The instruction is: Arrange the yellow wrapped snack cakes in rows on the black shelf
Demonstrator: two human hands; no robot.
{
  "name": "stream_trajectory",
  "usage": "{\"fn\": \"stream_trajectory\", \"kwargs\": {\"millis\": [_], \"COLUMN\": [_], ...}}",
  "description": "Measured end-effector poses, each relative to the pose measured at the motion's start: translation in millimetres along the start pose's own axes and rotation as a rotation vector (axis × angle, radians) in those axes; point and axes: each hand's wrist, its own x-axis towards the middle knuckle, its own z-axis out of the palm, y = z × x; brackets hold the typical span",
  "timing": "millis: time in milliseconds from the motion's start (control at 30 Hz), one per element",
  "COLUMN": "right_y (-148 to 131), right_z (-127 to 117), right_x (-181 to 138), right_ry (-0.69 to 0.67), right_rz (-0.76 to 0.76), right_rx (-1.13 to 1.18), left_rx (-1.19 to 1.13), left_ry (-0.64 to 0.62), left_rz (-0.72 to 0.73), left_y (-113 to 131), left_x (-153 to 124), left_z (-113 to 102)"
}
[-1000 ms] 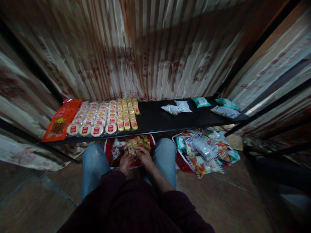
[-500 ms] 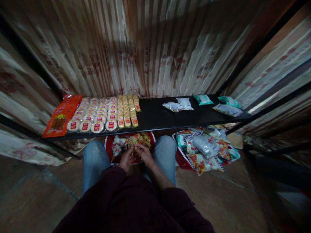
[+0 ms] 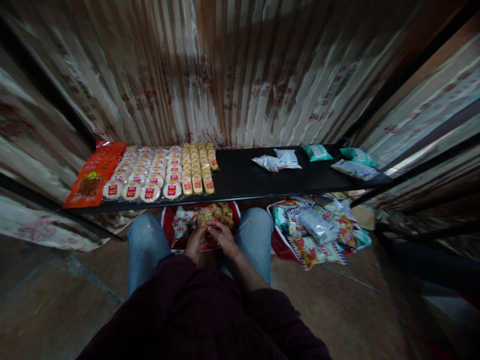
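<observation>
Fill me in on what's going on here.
A person's left hand and right hand meet over a red basket between the knees, beside yellow packets; whether they grip one is hidden. On the black shelf ahead, an orange packet, rows of round white packets and more yellow packs fill the left end, with a few bags farther right. Another basket, to the right, is heaped with snack bags.

Two baskets (image 3: pixel 168 220), one shelf (image 3: pixel 238 175)
</observation>
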Motion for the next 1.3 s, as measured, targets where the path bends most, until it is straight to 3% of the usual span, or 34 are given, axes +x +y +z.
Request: {"fn": "stream_trajectory", "kwargs": {"millis": [500, 767, 1000, 1300], "right_y": [6, 13, 19, 21], "right_z": [0, -1, 0, 1], "right_x": [2, 5, 7, 9], "right_ry": [0.044, 0.051, 0.076, 0.111], "right_rz": [0.020, -0.001, -0.033, -0.041], "right_rx": [-0.094, -0.142, -0.225, -0.292], "left_rx": [-0.071, -0.071, 0.056, 0.155], "left_ry": [-0.034, -0.033, 0.012, -0.017], "left_rz": [-0.085, -0.032, 0.133, 0.222], "left_y": [-3, -5, -13, -20], "left_x": [6, 4, 8, 17], "left_z": [-5, -5, -4, -8]}}
